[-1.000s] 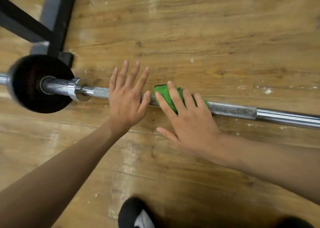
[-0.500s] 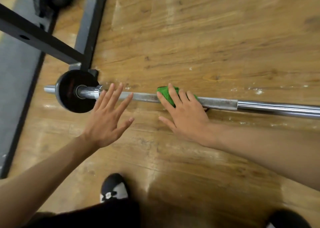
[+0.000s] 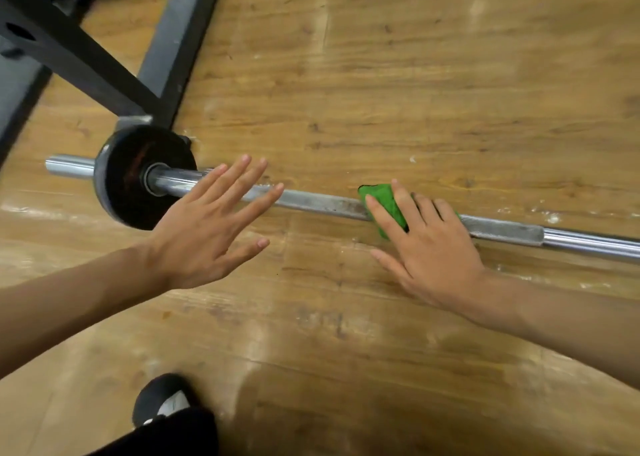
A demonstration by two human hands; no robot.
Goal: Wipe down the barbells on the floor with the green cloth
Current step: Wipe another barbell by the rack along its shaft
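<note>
**liftrat:** So, where's the small crumpled green cloth (image 3: 384, 201) sitting on the long steel barbell (image 3: 322, 204)?

**mopguy:** It's on the dull knurled stretch, a bit left of the edge where the shiny chrome starts. The right grip (image 3: 433, 248), a bare hand, lies flat on it. Its fingers are straight and press the cloth onto the bar, and the thumb is out on the scuffed brown wood floor (image 3: 415, 75). It isn't curled round anything.

**liftrat:** And the other one?

**mopguy:** The left grip (image 3: 204, 227) is released, with fingers spread and nothing in it. It's over the bar just right of the round black weight plate (image 3: 121, 178). I can't tell if it touches the steel.

**liftrat:** Much room to slide?

**mopguy:** There's a bare run of bar between the two hands. On the left, the plate sits right up against the foot of the black steel rack frame (image 3: 166, 57), and a short bar stub pokes out past it. On the right, the bar runs off the edge of view, with a wide stretch of floor beyond it. A black shoe (image 3: 162, 403) is well back on the near side.
</note>
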